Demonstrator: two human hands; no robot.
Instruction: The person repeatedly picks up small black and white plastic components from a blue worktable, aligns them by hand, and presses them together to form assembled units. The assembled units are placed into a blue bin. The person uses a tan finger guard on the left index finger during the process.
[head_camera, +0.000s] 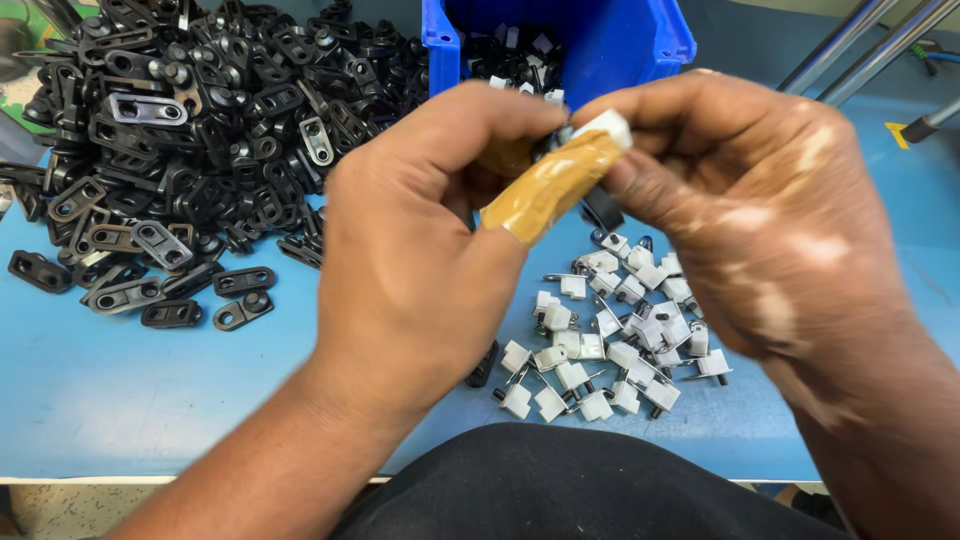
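Pinching a small white clip (607, 127) between both hands, held up over the desk (150, 400) just in front of the blue bin (640, 45). Left hand (420, 250): fingers curled shut, thumb w/ tan tape wrap (545, 190) pressed against the clip. Right hand (740, 200): fingertips closed on the clip's top end; a black piece (602, 210) shows just below, can't tell if it's held. Pile of white clips (610, 335) w/ metal pins lies on desk under the hands. Big heap of black plastic plates (190, 130) at far left, well apart from the hands. More parts inside the bin.
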